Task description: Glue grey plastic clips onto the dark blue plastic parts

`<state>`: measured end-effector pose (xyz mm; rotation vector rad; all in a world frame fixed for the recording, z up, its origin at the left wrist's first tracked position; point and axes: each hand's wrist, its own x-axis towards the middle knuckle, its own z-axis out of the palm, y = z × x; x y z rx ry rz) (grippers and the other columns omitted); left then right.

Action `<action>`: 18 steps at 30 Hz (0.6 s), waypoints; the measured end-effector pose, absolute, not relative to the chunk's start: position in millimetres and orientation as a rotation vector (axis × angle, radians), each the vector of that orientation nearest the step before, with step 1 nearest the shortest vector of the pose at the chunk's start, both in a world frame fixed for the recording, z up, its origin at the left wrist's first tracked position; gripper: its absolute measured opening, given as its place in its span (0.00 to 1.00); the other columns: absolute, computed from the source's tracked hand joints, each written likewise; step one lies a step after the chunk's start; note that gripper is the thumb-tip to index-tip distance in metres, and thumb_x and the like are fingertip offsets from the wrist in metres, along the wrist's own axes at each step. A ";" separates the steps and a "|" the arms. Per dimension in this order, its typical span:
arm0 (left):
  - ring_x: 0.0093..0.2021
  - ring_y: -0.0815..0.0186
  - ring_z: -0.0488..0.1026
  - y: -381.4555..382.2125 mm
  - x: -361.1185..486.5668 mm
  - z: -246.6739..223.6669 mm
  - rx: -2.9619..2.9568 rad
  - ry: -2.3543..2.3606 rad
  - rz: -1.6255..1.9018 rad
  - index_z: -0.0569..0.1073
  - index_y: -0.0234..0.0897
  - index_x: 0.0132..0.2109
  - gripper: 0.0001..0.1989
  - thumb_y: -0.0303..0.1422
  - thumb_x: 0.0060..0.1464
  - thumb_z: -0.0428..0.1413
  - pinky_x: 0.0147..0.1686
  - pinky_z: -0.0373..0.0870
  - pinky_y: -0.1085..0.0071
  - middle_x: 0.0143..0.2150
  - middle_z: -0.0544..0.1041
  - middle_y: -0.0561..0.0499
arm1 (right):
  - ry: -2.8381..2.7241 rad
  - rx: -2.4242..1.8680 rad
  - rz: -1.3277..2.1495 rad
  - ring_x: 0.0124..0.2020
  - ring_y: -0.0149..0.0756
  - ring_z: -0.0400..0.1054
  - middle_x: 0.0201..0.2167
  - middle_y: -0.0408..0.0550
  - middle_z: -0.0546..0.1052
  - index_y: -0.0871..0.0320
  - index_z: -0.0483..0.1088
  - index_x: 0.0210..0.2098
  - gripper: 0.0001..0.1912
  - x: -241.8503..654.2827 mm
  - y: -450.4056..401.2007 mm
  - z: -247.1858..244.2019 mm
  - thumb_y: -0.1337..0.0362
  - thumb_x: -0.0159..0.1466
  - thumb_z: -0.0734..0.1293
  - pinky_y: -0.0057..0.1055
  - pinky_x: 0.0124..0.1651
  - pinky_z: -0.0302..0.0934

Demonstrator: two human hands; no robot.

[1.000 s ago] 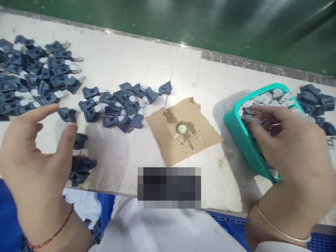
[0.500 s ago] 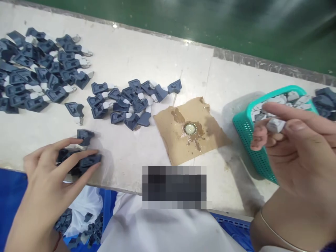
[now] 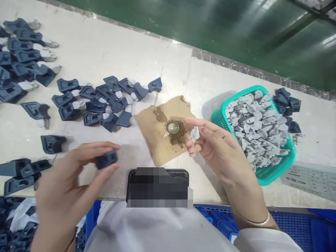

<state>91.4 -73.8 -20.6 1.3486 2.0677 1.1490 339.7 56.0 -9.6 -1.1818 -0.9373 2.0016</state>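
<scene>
My left hand, slightly blurred, pinches a dark blue plastic part between thumb and fingers above the table. My right hand holds a small light grey plastic piece between thumb and fingers, over the right edge of a brown cardboard sheet. On the cardboard rests a small round cap with pale liquid in it, and wet stains spread around it. To the right of my right hand stands a teal basket full of similar grey pieces.
Joined blue-and-grey parts lie in clusters at the left and centre. Loose blue parts lie near the front left edge, others behind the basket. A phone, partly pixelated, lies at the front edge. Blue crates stand below the table.
My left hand has lifted a blue part off the table and moved right. My right hand has come left from over the basket to the cardboard, still holding the grey piece. The view has shifted right.
</scene>
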 end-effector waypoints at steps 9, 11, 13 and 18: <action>0.44 0.67 0.84 -35.7 133.7 -37.8 1.178 1.443 1.142 0.81 0.46 0.51 0.10 0.30 0.64 0.63 0.46 0.83 0.75 0.49 0.84 0.51 | -1.206 -1.205 1.734 0.29 0.31 0.80 0.29 0.44 0.84 0.55 0.81 0.37 0.12 342.2 58.8 -28.0 0.53 0.67 0.76 0.24 0.32 0.76; 0.48 0.66 0.83 -33.1 137.5 -40.1 1.165 1.435 1.143 0.82 0.45 0.51 0.10 0.30 0.64 0.63 0.49 0.83 0.75 0.50 0.84 0.51 | -1.287 -1.210 1.651 0.28 0.30 0.77 0.29 0.43 0.82 0.54 0.81 0.37 0.11 342.3 60.4 -30.5 0.53 0.67 0.76 0.24 0.30 0.74; 0.50 0.67 0.82 -31.3 139.7 -42.2 1.165 1.431 1.135 0.81 0.45 0.51 0.10 0.30 0.64 0.63 0.51 0.82 0.75 0.51 0.83 0.51 | -1.380 -1.214 1.542 0.28 0.29 0.74 0.31 0.42 0.82 0.52 0.82 0.37 0.08 341.8 61.1 -32.5 0.55 0.67 0.76 0.25 0.30 0.71; 0.51 0.69 0.81 -28.9 139.8 -47.2 1.221 1.433 1.095 0.80 0.44 0.50 0.08 0.30 0.65 0.62 0.50 0.80 0.78 0.52 0.83 0.52 | -1.571 -1.274 1.248 0.30 0.31 0.74 0.36 0.42 0.85 0.50 0.83 0.39 0.01 338.9 57.8 -36.2 0.63 0.67 0.76 0.30 0.35 0.71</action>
